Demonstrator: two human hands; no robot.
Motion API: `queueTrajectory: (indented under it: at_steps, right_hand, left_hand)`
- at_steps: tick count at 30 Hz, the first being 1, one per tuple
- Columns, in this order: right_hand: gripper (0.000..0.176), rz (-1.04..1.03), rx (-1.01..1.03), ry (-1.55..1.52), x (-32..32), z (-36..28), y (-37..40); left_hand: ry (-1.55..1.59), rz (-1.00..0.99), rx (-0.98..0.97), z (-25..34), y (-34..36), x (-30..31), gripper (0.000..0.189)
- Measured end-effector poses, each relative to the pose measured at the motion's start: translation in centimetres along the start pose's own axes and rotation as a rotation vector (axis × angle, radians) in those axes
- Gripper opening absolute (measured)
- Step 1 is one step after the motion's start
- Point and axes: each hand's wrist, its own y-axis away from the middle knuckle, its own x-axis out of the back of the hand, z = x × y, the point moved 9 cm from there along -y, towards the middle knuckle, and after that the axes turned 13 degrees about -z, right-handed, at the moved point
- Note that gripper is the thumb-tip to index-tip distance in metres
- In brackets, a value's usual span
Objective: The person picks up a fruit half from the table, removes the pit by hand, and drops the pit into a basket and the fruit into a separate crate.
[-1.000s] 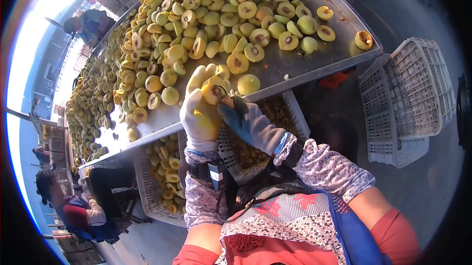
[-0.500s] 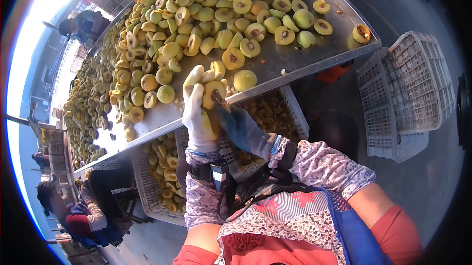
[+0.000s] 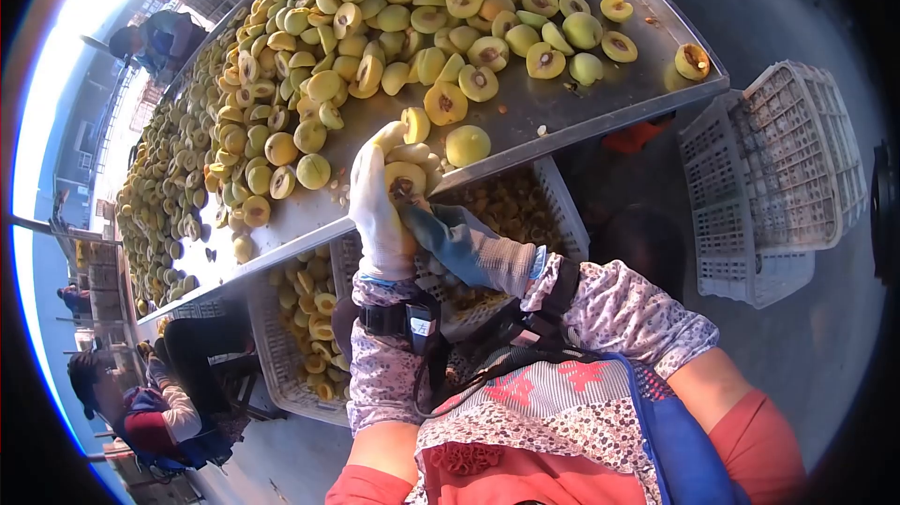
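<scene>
My left hand, in a white glove stained yellow, is closed round a peach half with its cut face and brown pit hollow turned up. My right hand, in a blue-grey glove, has its fingers bunched against the cut face at the pit. Whether a small tool sits in those fingers is hidden. Just beyond my left fingertips another peach half stands on the metal table. A whole-looking yellow-green peach lies to the right, near the table's edge.
A large heap of halved peaches covers the table. Below its edge are a crate of peach halves and a crate of darker pieces. Stacked white crates stand at right. A seated person is at left, another person farther back.
My left hand has tipped the peach half and lowered it slightly. My right fingers have shifted left and closer in on its pit.
</scene>
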Motion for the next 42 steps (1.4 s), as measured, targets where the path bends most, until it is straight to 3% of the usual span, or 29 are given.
queueTrajectory:
  at_steps: [1,4,6,9,11,12,14,16,18,20,22,24,26,28,29,30,31,32,34,36,37,39,40,42]
  right_hand:
    - [0.065,-0.087,-0.083,-0.116,-0.9,-0.3,0.8]
    - [0.068,-0.184,-0.02,-0.054,-0.7,-0.3,0.7]
    - [0.067,-0.108,-0.078,-0.018,0.1,1.1,-0.1]
    - [0.064,-0.015,0.093,0.157,0.8,0.4,-0.3]
    - [0.06,-0.297,-0.072,-0.151,-1.7,-1.0,1.9]
    - [0.06,-0.299,-0.074,-0.152,-1.6,-0.7,1.8]
    - [0.058,-0.368,-0.277,-0.427,-2.5,1.7,2.1]
    - [0.058,-0.369,-0.331,-0.398,-2.6,1.9,2.3]
    - [0.058,-0.2,-0.31,0.015,-1.1,1.3,2.2]
    - [0.059,-0.19,-0.3,0.0,-1.1,1.0,2.8]
    - [0.06,-0.311,-0.389,-0.215,-2.2,1.2,3.2]
    - [0.06,-0.433,-0.399,-0.36,-3.0,2.3,2.6]
    - [0.061,-0.557,-0.406,-0.512,-4.3,2.2,2.7]
    - [0.06,-0.417,-0.058,-0.103,-2.9,-0.7,1.9]
    - [0.06,-0.421,-0.062,-0.104,-3.0,1.0,1.5]
    - [0.043,-0.336,0.029,0.162,-2.2,2.8,0.4]
    - [0.028,-0.243,0.121,0.424,-1.6,3.2,-0.1]
    - [0.029,-0.258,-0.196,0.731,-0.9,1.6,1.8]
    - [0.035,-0.25,-0.432,1.141,1.0,4.8,1.3]
    - [0.037,-0.157,-0.344,1.031,1.4,2.5,2.1]
    - [0.04,-0.077,-0.26,0.923,1.7,1.2,2.3]
    - [0.039,-0.001,-0.215,0.943,2.1,0.9,2.0]
    - [0.038,0.08,-0.171,0.959,2.6,0.4,2.0]
    - [0.038,0.086,-0.208,0.971,3.2,0.4,1.9]
  left_hand:
    - [0.04,-0.035,-0.058,0.0,0.0,0.0,0.034]
    - [-0.003,-0.103,-0.12,1.0,0.1,0.4,0.039]
    - [0.095,-0.274,0.031,0.6,0.1,-0.5,0.041]
    - [0.033,-0.174,0.063,-0.2,0.2,0.2,0.042]
    - [-0.02,-0.072,-0.007,0.1,0.4,0.4,0.042]
    - [-0.021,-0.069,-0.006,0.1,0.5,0.5,0.042]
    - [-0.105,-0.24,-0.069,1.0,0.5,-0.6,0.038]
    - [-0.148,-0.296,0.019,0.3,0.1,-0.1,0.036]
    - [-0.191,-0.351,0.106,-0.5,0.0,-0.5,0.033]
    - [-0.176,-0.31,0.108,-0.6,0.4,-0.7,0.034]
    - [-0.206,-0.269,0.104,-0.6,0.5,-0.8,0.036]
    - [0.176,-0.236,-0.083,0.0,1.2,-0.9,0.041]
    - [0.159,-0.229,-0.052,-0.1,1.1,-0.9,0.043]
    - [0.299,-0.073,-0.021,-0.7,1.0,0.3,0.042]
    - [0.353,-0.068,-0.011,-0.9,0.9,1.4,0.042]
    - [0.581,-0.022,-0.063,-0.7,0.6,2.5,0.042]
    - [0.61,-0.118,-0.143,-0.2,0.1,5.6,0.042]
    - [0.638,-0.22,-0.227,0.7,0.0,8.6,0.042]
    - [-0.03,0.373,-0.235,5.5,4.6,12.5,0.038]
    - [-0.522,0.52,-0.159,7.4,5.9,21.1,0.041]
    - [-0.523,0.519,-0.162,8.1,5.8,21.9,0.041]
    - [-1.078,0.668,-0.111,10.8,6.4,21.1,0.045]
    - [-1.08,0.666,-0.114,10.5,5.8,20.7,0.045]
    - [-0.974,0.378,-0.096,8.6,1.3,14.0,0.051]
